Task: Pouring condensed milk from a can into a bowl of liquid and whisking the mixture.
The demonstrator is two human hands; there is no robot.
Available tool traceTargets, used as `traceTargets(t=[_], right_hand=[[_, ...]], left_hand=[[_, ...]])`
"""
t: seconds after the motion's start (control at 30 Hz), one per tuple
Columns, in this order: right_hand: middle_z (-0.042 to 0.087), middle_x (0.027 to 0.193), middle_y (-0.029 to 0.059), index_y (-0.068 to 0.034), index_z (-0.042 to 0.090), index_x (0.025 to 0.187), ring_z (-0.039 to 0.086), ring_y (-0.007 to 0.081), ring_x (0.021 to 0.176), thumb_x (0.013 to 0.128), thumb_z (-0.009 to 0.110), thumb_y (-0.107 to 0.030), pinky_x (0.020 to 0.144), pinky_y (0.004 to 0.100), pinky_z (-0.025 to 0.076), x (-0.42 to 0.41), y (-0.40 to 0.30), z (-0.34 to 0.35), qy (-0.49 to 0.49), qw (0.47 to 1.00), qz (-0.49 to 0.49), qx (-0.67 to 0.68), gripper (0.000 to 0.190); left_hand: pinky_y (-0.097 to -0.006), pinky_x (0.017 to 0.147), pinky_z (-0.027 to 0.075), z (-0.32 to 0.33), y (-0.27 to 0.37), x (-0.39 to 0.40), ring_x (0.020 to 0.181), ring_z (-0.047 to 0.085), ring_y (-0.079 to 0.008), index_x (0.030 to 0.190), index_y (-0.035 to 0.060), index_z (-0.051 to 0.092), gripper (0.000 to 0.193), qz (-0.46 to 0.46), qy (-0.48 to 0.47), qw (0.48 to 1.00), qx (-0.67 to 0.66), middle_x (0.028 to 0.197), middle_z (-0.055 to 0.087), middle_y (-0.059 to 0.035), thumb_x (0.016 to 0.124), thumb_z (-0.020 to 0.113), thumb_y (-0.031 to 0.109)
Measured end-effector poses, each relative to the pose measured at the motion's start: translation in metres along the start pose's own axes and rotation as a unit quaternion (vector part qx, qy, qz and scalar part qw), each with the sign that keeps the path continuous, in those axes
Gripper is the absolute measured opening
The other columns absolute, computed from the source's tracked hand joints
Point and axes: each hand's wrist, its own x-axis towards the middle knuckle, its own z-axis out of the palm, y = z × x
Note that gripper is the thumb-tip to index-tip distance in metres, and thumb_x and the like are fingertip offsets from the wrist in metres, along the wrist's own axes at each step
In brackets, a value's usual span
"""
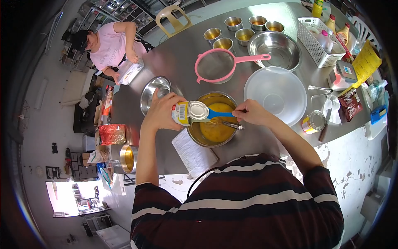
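Tipped on its side, an opened tin can (181, 113) is held in my left hand (161, 112) over a steel bowl (194, 137) of yellow liquid. My right hand (252, 112) grips the end of a blue spatula (221, 114), whose other end is at the can's mouth. A metal-handled whisk (232, 125) rests in the bowl, its handle over the rim. Beyond the bowl lies a pink-rimmed strainer (231, 74). A written notebook (191, 155) lies partly beneath the bowl. To the left, behind my left hand, is an empty steel bowl (155, 81).
Several small metal molds (233, 23) hold amber liquid at the back. A large steel bowl (274, 49), a translucent plastic bowl (275, 95), another tin can (314, 121) and a white basket (323, 56) stand right. A person (115, 46) handles a clear container across the table.
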Motion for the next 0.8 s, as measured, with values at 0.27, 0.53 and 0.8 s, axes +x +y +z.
traceTargets(t=[0.27,0.53,0.8], right_hand=[[0.063,0.061,0.0050,-0.003,0.068,0.081,0.054,0.0111,0.051,0.080,0.061,-0.022,0.050,0.0289,0.042,-0.002,0.003,-0.015,-0.027,0.998,0.040,0.035,0.020],[0.062,0.059,0.0046,-0.004,0.068,0.080,0.054,0.0125,0.052,0.079,0.062,-0.023,0.050,0.0306,0.042,0.000,0.010,-0.017,-0.030,0.998,0.049,0.027,0.020],[0.064,0.069,0.0061,-0.012,0.068,0.077,0.061,0.0276,0.066,0.076,0.061,-0.026,0.060,0.0380,0.048,0.023,0.009,-0.003,0.043,0.948,-0.129,-0.286,0.015]], left_hand=[[-0.0573,0.104,0.014,0.003,-0.005,-0.003,0.094,0.057,-0.0236,0.101,0.0153,0.059,0.071,-0.015,0.002,0.999,-0.031,0.094,0.059,-0.0020,0.034,0.078,0.032],[-0.0558,0.105,0.012,-0.001,-0.008,-0.009,0.094,0.057,-0.0236,0.103,0.0132,0.059,0.073,-0.041,0.010,0.999,-0.035,0.094,0.058,-0.0023,0.035,0.078,0.032],[-0.0619,0.104,0.013,-0.001,-0.004,-0.005,0.092,0.058,-0.0220,0.103,0.0157,0.060,0.068,-0.039,0.002,0.999,-0.019,0.092,0.059,-0.0007,0.039,0.075,0.032]])
